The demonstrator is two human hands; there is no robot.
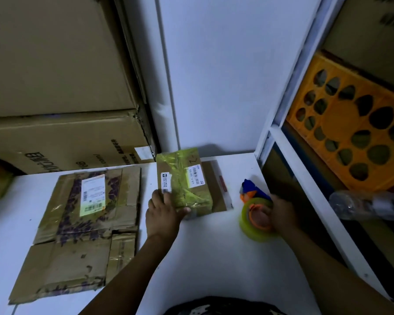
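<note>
A small cardboard parcel (183, 180) wrapped in yellowish tape, with white labels on top, sits on the white table (205, 251) near the back. My left hand (163, 214) grips its near left corner, fingers on top and thumb along the front edge. My right hand (282, 215) holds a tape dispenser (255, 215) with a yellowish tape roll, an orange core and a blue handle, resting on the table to the parcel's right. My fingers reach into the roll's core.
A flattened cardboard box (82, 226) with a label lies on the table's left. Large cartons (55, 87) are stacked behind it. A shelf frame (280, 123) stands at the right, holding an orange crate (350, 130) and a clear plastic bottle (364, 204). A thin flat carton (217, 185) lies under the parcel.
</note>
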